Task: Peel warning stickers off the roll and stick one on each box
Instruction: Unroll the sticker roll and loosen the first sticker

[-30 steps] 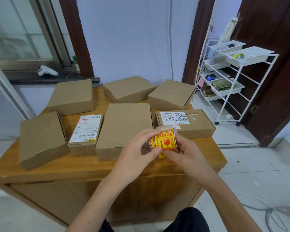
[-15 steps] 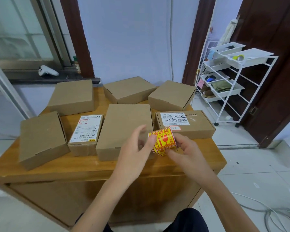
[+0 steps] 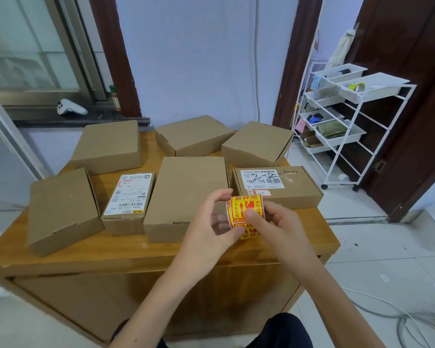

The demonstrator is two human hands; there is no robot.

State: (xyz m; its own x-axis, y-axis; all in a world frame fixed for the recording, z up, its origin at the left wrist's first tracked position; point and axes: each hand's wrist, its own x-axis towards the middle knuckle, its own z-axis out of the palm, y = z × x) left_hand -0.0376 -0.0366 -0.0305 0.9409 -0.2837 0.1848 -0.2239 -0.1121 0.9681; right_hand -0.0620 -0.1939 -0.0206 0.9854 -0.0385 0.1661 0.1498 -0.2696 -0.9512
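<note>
Holding the sticker roll (image 3: 246,214) at centre frame, above the table's (image 3: 111,257) near edge, we grip it in both hands: left hand (image 3: 211,229) pinching its lower edge, right hand (image 3: 279,222) with thumb pressed on the face. We judge peeling is just starting; next comes lifting a sticker's corner for the middle box (image 3: 186,192).

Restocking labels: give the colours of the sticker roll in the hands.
Yellow with red print and borders, clearest in the head view.
</note>
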